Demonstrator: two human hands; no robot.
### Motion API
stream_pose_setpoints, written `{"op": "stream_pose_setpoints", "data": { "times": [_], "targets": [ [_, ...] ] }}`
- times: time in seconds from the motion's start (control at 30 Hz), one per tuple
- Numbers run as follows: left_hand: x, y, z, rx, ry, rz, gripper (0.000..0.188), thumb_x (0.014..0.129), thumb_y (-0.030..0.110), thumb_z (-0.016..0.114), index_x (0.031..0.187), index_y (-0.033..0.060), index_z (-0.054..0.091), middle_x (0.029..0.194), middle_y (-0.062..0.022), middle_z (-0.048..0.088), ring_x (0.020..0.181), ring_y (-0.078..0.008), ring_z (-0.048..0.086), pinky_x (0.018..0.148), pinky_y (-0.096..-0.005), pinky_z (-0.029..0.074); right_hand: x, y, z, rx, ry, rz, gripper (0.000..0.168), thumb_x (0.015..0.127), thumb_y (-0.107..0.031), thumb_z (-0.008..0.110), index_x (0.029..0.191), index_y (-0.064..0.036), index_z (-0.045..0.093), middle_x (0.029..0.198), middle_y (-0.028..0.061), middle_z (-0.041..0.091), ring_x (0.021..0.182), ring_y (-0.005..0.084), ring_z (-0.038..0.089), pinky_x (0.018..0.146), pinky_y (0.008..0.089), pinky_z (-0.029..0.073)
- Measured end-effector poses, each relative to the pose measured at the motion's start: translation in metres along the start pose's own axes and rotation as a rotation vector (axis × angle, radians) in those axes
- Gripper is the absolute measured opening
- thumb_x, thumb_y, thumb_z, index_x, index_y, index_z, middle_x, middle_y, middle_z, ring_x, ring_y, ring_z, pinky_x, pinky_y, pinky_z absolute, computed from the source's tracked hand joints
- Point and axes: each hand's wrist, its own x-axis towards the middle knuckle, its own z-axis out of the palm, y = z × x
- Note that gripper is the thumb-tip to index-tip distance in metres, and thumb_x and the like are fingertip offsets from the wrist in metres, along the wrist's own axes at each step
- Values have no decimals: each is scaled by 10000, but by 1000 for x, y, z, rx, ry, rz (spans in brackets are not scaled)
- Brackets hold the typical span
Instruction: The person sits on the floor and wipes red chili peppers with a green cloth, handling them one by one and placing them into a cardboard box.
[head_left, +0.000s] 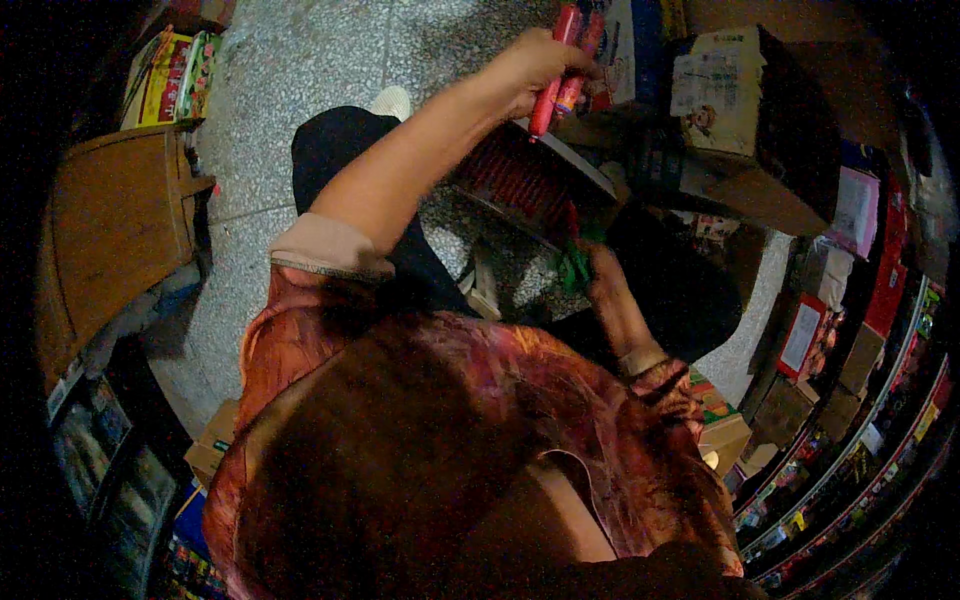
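My left hand (551, 67) is raised at the upper middle, its fingers wrapped around red-wrapped sticks (546, 109) that look like packaged sausages. Below it lies an open box (604, 176) holding a row of similar dark red sticks (517, 176). My right hand (596, 259) is low at the near right end of this box, against a crumpled green thing (574, 266), perhaps plastic. Shadow hides its fingers, so its grip is unclear.
Cartons (716, 90) stand beyond the box at the upper right. Stocked shelves (847, 450) curve along the right. A brown wooden furniture panel (120, 225) and printed packages (169, 79) are at the left. My knees flank the box above the speckled floor (255, 97).
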Motion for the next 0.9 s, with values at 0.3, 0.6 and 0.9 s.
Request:
{"op": "stream_pose_setpoints", "data": {
  "times": [0.3, 0.6, 0.9],
  "targets": [
    [7, -8, -2, -10, 75, 73, 213, 733, 15, 627, 901, -51, 514, 655, -132, 545, 509, -222, 570, 438, -340, 504, 49, -29, 52, -274, 134, -221, 346, 824, -226, 596, 1108, -37, 540, 1005, 103, 593, 874, 231, 576, 740, 364, 478],
    [18, -11, -5, 20, 21, 64, 193, 730, -7, 630, 886, -24, 518, 665, -130, 551, 523, -226, 578, 434, -348, 505, -6, -53, 45, -744, 191, -307, 458, 809, -272, 631, 1191, -50, 512, 1131, 111, 561, 993, 231, 535, 852, 372, 434],
    [10, -6, 0, -90, -7, -14, 185, 728, -38, 614, 871, -2, 504, 691, -117, 559, 512, -211, 555, 429, -340, 473, -119, -205, 135, -537, 358, -488, 477, 803, -293, 644, 1181, -30, 517, 1123, 130, 573, 991, 266, 548, 885, 360, 432]
  ]
}}
